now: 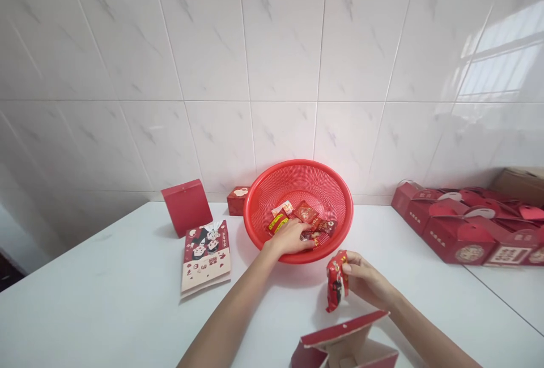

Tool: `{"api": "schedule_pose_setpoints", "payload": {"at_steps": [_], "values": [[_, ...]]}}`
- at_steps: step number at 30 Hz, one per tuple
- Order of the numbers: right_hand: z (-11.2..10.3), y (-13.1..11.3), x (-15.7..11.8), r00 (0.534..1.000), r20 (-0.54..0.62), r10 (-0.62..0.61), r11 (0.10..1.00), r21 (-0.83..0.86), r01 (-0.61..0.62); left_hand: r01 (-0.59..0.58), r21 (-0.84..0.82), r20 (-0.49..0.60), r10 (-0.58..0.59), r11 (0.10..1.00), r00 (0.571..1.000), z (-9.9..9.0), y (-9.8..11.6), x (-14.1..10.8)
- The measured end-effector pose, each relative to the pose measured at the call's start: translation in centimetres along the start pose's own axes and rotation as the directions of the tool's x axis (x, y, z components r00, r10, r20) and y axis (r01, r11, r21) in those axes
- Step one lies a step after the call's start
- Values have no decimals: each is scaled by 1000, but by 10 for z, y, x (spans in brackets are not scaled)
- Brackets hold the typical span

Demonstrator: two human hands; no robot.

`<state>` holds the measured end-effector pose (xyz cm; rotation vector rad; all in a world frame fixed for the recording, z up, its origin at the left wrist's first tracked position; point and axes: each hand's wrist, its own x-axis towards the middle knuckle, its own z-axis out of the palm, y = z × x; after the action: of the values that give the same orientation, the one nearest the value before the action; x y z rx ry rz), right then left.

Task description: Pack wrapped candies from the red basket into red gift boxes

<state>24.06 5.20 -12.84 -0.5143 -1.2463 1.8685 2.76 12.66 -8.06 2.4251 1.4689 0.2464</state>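
Observation:
Inside the red plastic basket (pixel 255 209), my left hand (pixel 291 236) reaches over the near rim with its fingers spread among the wrapped snacks (pixel 306 212). Its fingertips touch small red packets; nothing is lifted in it. My right hand (pixel 368 279) pinches a red snack packet (pixel 337 282) between thumb and fingers, upright just in front of the basket. Below that packet stands a red cardboard box (pixel 340 331) with its top flaps apart, partly cut off by the bottom edge. A yellow-and-red packet (pixel 277 223) lies beside my left hand.
Left of the basket stand a plain red card (pixel 187 206) and a printed red-and-cream card (pixel 207 260). A small red box (pixel 237 202) sits behind them by the tiled wall. Several red handled boxes (pixel 461 232) crowd the right, with a brown carton (pixel 521 185) behind.

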Motion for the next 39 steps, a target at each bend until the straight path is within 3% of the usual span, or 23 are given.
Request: {"api": "schedule_pose_setpoints", "payload": {"at_steps": [3,6,10,13,17,21,25,27,31,34,39], "values": [[-5,12,1,997,-60,43,997,69,-39,-58,-27,-93,55,998,994,-3,1,0],[-8,21,2,995,-56,77,995,60,-74,-163,-73,-164,150,984,975,-13,6,-3],[-6,23,2,996,-42,77,996,51,-75,-219,-184,-206,181,958,962,-25,20,-11],[-7,23,3,997,-37,70,996,61,-68,-306,-217,-185,269,927,945,-27,36,-20],[-10,26,3,997,-43,67,995,82,-63,-395,-143,-126,379,908,917,-23,56,-32],[-15,29,3,997,-36,62,993,101,-59,-368,-115,-89,359,923,929,-19,68,-38],[-18,31,3,997,-76,8,994,108,1,-408,-83,-104,399,909,911,-15,81,-43],[-18,32,3,995,-94,-17,993,115,28,-411,9,-34,411,912,911,-16,90,-49],[-20,34,2,999,-47,22,985,173,-13,-343,200,115,326,918,938,-18,104,-64],[-22,35,1,999,-25,35,982,188,-29,-327,236,173,292,915,941,-19,105,-70],[-25,36,0,998,49,38,982,184,-46,-395,174,150,372,902,916,-23,99,-70]]}}
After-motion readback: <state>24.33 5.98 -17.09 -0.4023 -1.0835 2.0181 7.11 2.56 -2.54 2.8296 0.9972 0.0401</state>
